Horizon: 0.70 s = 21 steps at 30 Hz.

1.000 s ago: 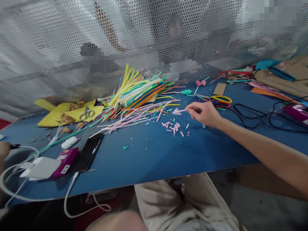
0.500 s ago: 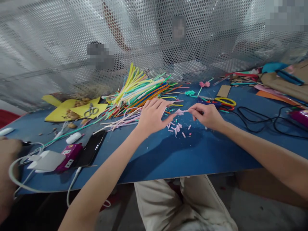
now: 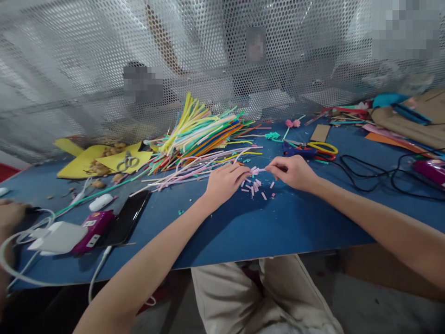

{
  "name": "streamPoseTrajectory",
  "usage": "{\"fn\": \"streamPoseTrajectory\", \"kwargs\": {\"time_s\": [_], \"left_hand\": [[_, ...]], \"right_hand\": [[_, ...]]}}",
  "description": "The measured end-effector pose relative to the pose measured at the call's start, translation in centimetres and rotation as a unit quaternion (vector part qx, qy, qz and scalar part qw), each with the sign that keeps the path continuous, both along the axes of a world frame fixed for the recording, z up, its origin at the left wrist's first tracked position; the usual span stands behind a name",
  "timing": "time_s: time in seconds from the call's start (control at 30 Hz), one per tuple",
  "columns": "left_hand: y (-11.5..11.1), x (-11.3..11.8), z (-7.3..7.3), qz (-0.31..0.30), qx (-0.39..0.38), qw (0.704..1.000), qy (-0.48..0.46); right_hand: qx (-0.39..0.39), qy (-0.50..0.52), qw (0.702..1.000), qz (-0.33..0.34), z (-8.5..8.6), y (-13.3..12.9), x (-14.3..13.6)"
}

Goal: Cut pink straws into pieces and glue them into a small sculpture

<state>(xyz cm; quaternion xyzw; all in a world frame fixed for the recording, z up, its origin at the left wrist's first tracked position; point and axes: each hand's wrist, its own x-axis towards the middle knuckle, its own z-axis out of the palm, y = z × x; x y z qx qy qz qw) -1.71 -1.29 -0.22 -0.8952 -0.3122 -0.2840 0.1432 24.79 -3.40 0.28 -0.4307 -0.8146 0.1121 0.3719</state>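
My right hand (image 3: 294,172) is closed in a pinch on the thin stem end of a pale lilac pipe cleaner (image 3: 256,171) with a fluffy, branched tip. The fingers of my left hand (image 3: 227,181) are drawn together at the left side of that tip; exactly what lies between them is partly hidden. Just below sit several short cut lilac pieces (image 3: 256,186) on the blue table. Left of and behind my left hand spread long lilac pipe cleaners (image 3: 187,175), alongside a big multicoloured bundle (image 3: 201,134).
Scissors with yellow and red handles (image 3: 323,149) and a teal twisted piece (image 3: 272,136) lie behind my right hand. A black cable (image 3: 368,178) loops at right. On the left are a phone (image 3: 130,215), a white charger (image 3: 59,236), yellow sheets (image 3: 83,162) and another person's hand (image 3: 12,215).
My left hand has lowered, and its spread fingers have come together at the lilac tip. My right hand has shifted slightly left and down, still pinching the stem.
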Motion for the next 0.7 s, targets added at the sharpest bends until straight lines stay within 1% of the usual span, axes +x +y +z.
{"fn": "streamPoseTrajectory", "kwargs": {"time_s": [0.1, 0.2, 0.3, 0.37, 0.53, 0.6, 0.7], "left_hand": [[-0.1, 0.1, 0.0, 0.005, -0.001, 1.000, 0.021], [-0.2, 0.1, 0.0, 0.010, 0.007, 1.000, 0.024], [-0.3, 0.1, 0.0, 0.009, 0.027, 0.999, 0.022], [-0.5, 0.1, 0.0, 0.006, 0.037, 0.999, 0.020], [-1.1, 0.3, 0.0, 0.015, 0.045, 0.998, 0.031], [-1.2, 0.3, 0.1, 0.023, 0.047, 0.998, 0.039], [-1.3, 0.3, 0.2, 0.029, 0.063, 0.997, 0.044]], "right_hand": [[-0.002, -0.008, 1.000, 0.002, -0.2, 0.1, 0.2], [0.007, -0.020, 1.000, 0.003, -0.3, 0.2, 0.2], [0.050, -0.025, 0.998, 0.012, -0.1, 0.1, 0.0], [0.078, -0.025, 0.996, 0.034, 0.1, 0.0, -0.3], [0.107, -0.039, 0.990, 0.080, 0.3, -0.3, -0.7], [0.121, -0.046, 0.988, 0.085, 0.2, -0.3, -0.7], [0.145, -0.062, 0.985, 0.069, 0.1, -0.2, -0.6]]}}
